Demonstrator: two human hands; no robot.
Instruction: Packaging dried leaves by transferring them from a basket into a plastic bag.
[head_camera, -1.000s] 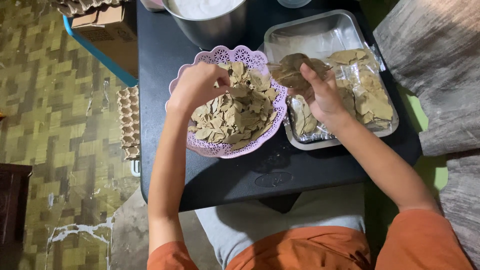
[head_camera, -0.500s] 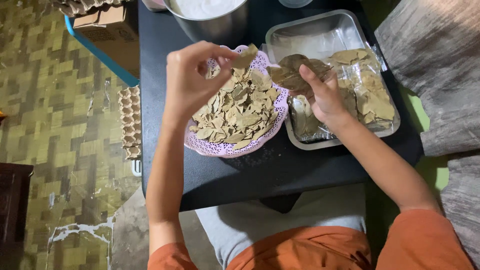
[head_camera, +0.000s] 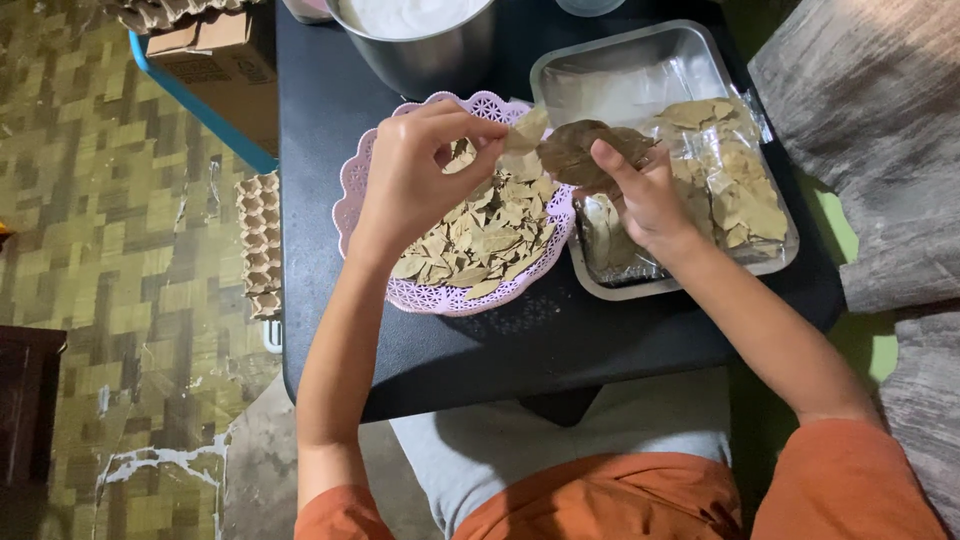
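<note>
Steel bowl (head_camera: 420, 50) blocks beyond the basket (head_camera: 352, 190); near table (head_camera: 500, 350) bare

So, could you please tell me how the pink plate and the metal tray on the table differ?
The pink plate is round with a lacy, scalloped rim; the metal tray is rectangular with plain, shiny walls. The plate holds a loose heap of dried leaves; in the tray the leaves lie under clear plastic wrap, with the far end bare. Both sit side by side on the black table.

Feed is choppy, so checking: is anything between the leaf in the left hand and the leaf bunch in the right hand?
Nothing visible. The left hand pinches a dry leaf right beside the leaf bunch held by the right hand, above the lilac basket and the metal tray. Only air lies between them.
</note>
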